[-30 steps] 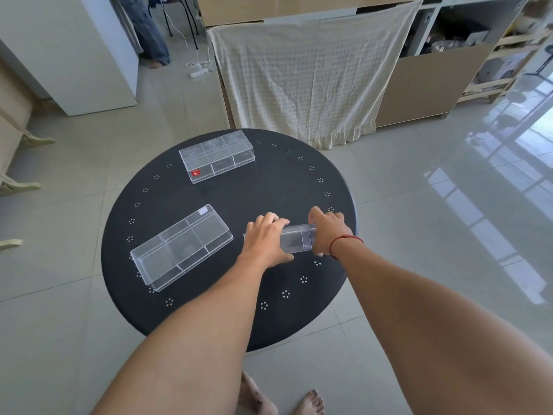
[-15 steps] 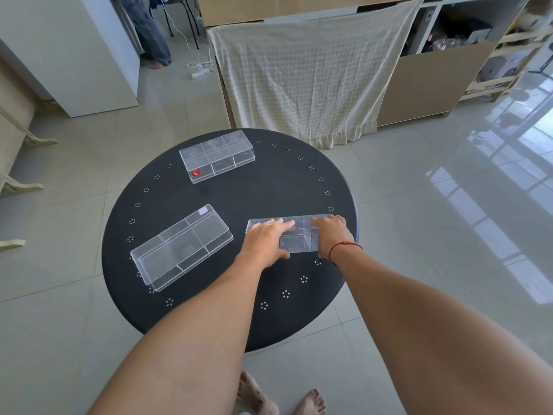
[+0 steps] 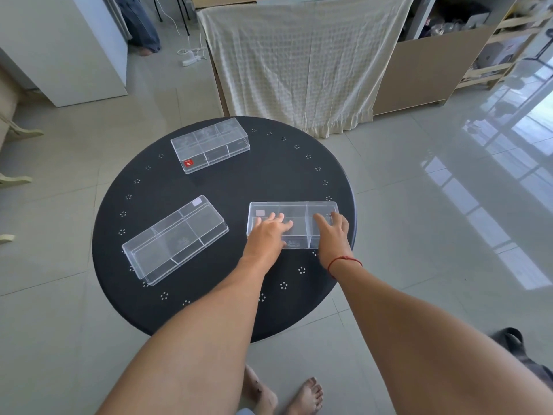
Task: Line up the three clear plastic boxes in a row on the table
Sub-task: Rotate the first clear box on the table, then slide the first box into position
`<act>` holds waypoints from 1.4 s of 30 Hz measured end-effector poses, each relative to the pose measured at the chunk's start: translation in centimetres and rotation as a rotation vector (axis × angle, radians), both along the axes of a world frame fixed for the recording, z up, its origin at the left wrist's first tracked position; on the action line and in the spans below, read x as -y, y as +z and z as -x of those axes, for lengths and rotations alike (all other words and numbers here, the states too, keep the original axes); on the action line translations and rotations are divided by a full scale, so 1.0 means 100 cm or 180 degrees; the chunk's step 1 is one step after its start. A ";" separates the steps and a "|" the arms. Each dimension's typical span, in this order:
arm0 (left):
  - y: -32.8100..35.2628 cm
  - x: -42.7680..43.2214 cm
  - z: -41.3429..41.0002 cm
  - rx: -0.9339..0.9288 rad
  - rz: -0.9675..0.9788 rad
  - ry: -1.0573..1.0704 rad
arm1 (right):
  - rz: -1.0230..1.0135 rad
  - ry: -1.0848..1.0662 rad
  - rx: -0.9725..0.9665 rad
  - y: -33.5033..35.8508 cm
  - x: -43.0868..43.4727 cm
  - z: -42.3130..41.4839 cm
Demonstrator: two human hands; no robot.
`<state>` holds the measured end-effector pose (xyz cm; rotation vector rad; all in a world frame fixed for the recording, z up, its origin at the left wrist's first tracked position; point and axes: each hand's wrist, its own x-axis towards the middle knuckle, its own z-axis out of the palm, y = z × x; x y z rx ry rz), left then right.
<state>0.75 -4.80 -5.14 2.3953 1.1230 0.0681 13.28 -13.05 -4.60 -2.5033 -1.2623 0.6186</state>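
Observation:
Three clear plastic compartment boxes lie on the round black table (image 3: 239,187). One with a red sticker (image 3: 209,143) is at the far left. A second box (image 3: 176,239) lies slanted at the near left. The third box (image 3: 294,209) sits flat by the table's right edge, its long side running left to right. My left hand (image 3: 266,235) rests on the left half of its lid and my right hand (image 3: 333,233) on the right half. Both hands have their fingers stretched flat on the lid.
A cream cloth (image 3: 299,64) hangs over a wooden unit behind the table. A white cabinet (image 3: 59,46) stands at the far left, with another person's legs (image 3: 140,25) and a power strip (image 3: 191,59) beside it. A dark object (image 3: 514,342) lies on the floor at the near right.
The third box, gripped at its ends and tipped between my hands a second ago, now lies flat. Both hands have slid from its ends onto its lid.

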 end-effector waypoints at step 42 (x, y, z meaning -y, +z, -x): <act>0.011 -0.106 0.199 -0.0502 0.0267 0.2197 | 0.0454 0.0084 -0.1090 0.010 -0.170 0.176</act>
